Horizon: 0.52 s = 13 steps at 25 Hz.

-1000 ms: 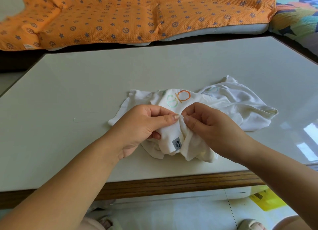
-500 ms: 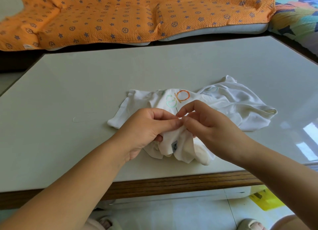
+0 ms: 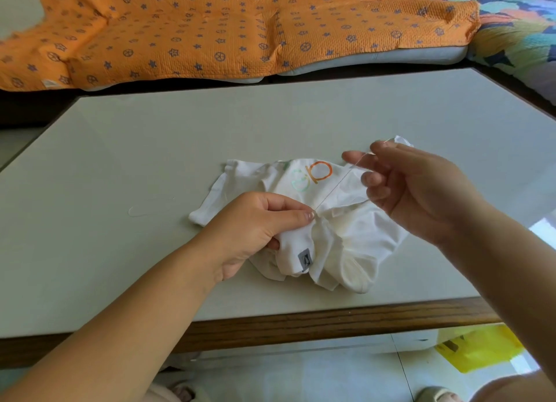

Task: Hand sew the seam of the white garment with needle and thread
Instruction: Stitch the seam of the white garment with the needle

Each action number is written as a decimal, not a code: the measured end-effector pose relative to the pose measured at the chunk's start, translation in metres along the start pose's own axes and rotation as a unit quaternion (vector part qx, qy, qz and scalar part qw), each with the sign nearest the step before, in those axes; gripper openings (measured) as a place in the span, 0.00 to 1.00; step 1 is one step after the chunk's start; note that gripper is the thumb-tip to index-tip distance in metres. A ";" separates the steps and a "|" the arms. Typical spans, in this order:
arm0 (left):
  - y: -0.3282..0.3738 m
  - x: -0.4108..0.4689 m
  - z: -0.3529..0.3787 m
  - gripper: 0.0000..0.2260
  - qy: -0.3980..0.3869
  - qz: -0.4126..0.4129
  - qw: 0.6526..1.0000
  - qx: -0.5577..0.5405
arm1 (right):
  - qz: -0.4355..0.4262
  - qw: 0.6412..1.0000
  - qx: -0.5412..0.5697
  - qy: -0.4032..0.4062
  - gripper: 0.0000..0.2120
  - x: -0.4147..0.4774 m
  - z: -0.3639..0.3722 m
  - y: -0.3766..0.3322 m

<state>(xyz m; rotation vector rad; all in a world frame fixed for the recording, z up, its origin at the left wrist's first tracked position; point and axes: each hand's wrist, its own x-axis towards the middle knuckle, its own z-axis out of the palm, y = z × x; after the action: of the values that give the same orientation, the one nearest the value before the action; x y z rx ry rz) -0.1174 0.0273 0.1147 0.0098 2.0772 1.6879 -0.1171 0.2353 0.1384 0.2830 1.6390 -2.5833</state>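
A crumpled white garment (image 3: 346, 239) with orange and green letters and a small grey label lies on the pale table (image 3: 150, 149). My left hand (image 3: 255, 230) pinches a fold of its seam between thumb and fingers. A thin thread (image 3: 334, 189) runs taut from that pinch up and right to my right hand (image 3: 415, 191), which is raised above the garment's right part. A thin needle (image 3: 383, 140) shows at the right hand's fingertips; the other fingers are spread.
A loose thread loop (image 3: 144, 209) lies on the table left of the garment. An orange patterned blanket (image 3: 225, 25) covers a couch behind the table. The wooden table edge (image 3: 301, 323) is near me, and a yellow bag (image 3: 478, 350) lies on the floor at lower right.
My right hand has moved from the seam up and to the right, drawing the thread out taut. The left hand stays pinched on the fold.
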 end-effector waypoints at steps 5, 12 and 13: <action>0.001 0.001 -0.003 0.03 -0.006 -0.013 1.000 -0.014 | -0.012 0.992 0.124 0.035 0.09 0.016 -0.011 0.000; 0.003 -0.002 -0.006 0.03 -0.009 -0.020 1.000 -0.005 | -0.196 0.930 -0.216 0.224 0.06 0.029 -0.028 0.004; 0.003 -0.002 -0.007 0.03 -0.012 -0.021 1.000 0.000 | -0.215 0.914 -0.244 0.241 0.07 0.029 -0.029 0.004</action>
<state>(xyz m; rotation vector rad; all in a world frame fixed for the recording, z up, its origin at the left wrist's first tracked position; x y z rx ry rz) -0.1189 0.0212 0.1193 -0.0136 2.0451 1.6542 -0.1420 0.2613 0.1171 0.6201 2.7264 -2.3584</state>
